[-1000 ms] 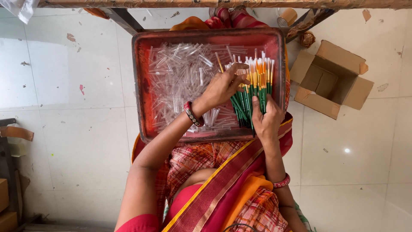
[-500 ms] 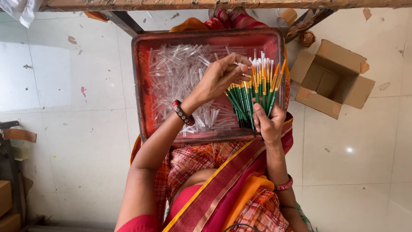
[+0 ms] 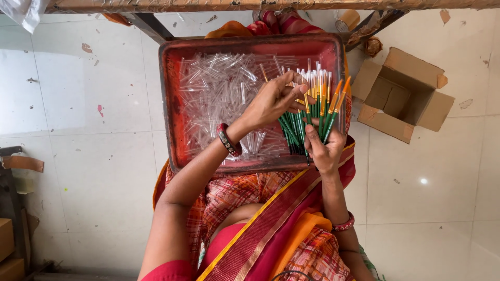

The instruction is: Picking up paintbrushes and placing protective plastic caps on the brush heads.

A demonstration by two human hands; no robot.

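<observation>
A red metal tray [image 3: 172,104] rests on my lap, filled with several clear plastic tubes [image 3: 219,93]. My right hand [image 3: 323,148] grips a fanned bunch of green-handled paintbrushes [image 3: 315,109] with orange ferrules and clear caps over the tray's right side. My left hand [image 3: 271,101] reaches across the tray, its fingertips pinching at one brush in the bunch near the ferrules. A dark red bangle sits on my left wrist.
An open cardboard box [image 3: 403,93] lies on the tiled floor to the right of the tray. A wooden beam [image 3: 260,5] runs along the top edge. Brown boxes [image 3: 8,244] stand at the lower left. White floor tiles surround me.
My left hand lifted from the tubes and moved right to the brush bunch. The bunch in my right hand stayed roughly in place, tilting slightly.
</observation>
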